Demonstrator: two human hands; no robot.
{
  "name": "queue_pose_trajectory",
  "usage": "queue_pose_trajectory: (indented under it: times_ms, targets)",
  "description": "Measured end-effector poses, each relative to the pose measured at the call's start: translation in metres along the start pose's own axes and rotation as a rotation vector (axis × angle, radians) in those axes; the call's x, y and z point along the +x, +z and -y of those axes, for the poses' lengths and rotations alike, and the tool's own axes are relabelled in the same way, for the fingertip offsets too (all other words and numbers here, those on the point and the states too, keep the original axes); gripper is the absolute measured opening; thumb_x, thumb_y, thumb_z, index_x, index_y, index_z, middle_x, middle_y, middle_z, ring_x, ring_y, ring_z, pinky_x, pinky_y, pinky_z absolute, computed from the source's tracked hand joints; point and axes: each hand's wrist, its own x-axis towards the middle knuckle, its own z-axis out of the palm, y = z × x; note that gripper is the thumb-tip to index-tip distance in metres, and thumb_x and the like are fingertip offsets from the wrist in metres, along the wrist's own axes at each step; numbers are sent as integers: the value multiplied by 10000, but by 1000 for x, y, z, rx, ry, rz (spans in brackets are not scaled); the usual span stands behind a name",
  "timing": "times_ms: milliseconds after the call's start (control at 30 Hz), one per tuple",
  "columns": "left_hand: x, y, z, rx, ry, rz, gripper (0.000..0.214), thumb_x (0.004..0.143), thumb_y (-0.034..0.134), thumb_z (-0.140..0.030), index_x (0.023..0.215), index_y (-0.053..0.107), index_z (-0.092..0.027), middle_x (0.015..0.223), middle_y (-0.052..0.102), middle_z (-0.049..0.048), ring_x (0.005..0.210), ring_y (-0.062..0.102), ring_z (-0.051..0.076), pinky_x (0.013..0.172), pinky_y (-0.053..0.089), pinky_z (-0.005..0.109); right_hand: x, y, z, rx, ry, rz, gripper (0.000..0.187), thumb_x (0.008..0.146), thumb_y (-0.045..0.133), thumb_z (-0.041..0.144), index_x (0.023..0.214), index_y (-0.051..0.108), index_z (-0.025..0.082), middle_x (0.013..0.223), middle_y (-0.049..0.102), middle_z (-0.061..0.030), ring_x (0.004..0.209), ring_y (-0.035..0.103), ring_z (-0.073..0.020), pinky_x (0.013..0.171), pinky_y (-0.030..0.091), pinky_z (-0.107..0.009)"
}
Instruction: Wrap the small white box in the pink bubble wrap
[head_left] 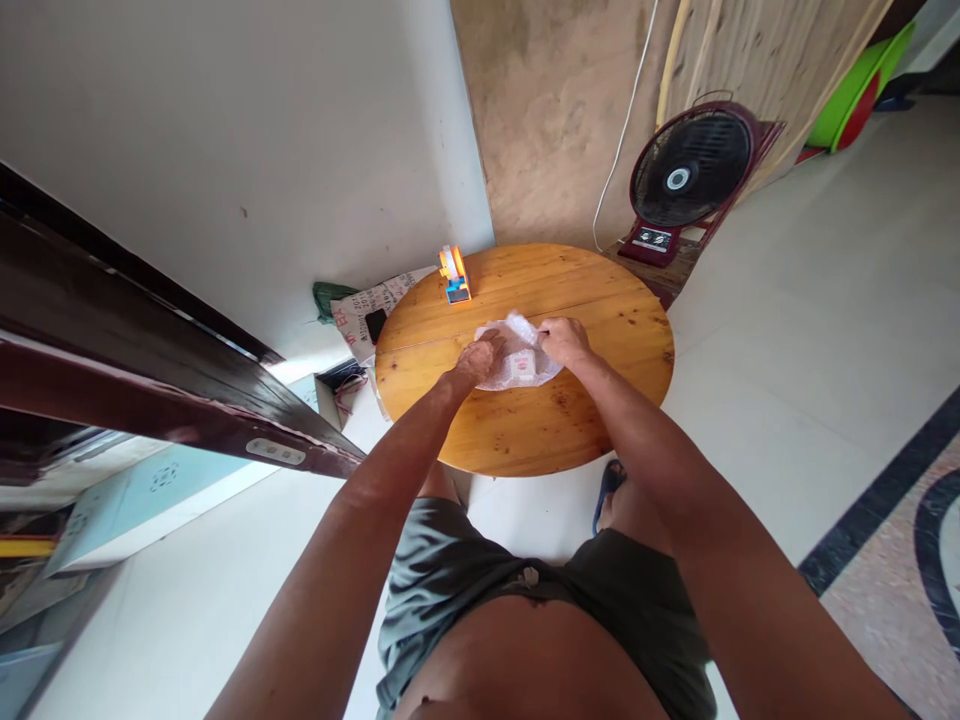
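Note:
A clear plastic bag [516,362] with small white pieces inside lies near the middle of the round wooden table [600,400]. My left hand [478,358] pinches the bag's left edge, fingers closed. My right hand [564,340] grips its right upper edge, fingers also closed. Both hands pull the bag's mouth apart between them. A small orange, white and blue block toy [454,275] stands upright at the table's far left edge, well away from both hands.
A dark red floor fan [688,175] stands behind the table by the wall. Papers and a dark phone [373,322] lie on the floor at the table's left. A dark wooden door frame [150,360] runs along the left. Tiled floor extends right.

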Motion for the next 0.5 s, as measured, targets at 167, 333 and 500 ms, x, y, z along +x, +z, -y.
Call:
queue_pose_trajectory:
  times_ms: [167,333,500]
  targets:
    - [0,1,-5,315,-103,134,215,785,719,-187,996,729,-226,1406,599,113,1212,621,356,1169,392,555,4,-2,-27,57,89,-24,270,874,599,196,1045,809,207,1092,793,-88,1038,715,-252,895,531,-328]
    - [1,3,-8,454,-92,212,199,868,665,-224,1055,727,-252,1371,610,107,1174,638,368,1139,413,603,7,-1,-24,36,130,-3,282,898,641,360,1053,804,190,1090,781,-144,1036,711,-290,877,531,-350]
    - [6,2,1,304,-53,177,170,834,736,-207,1001,739,-235,1245,649,112,1212,609,380,1158,391,599,13,5,-17,-21,83,-4,304,907,628,425,996,812,199,1065,779,-147,1051,706,-293,867,528,-336]
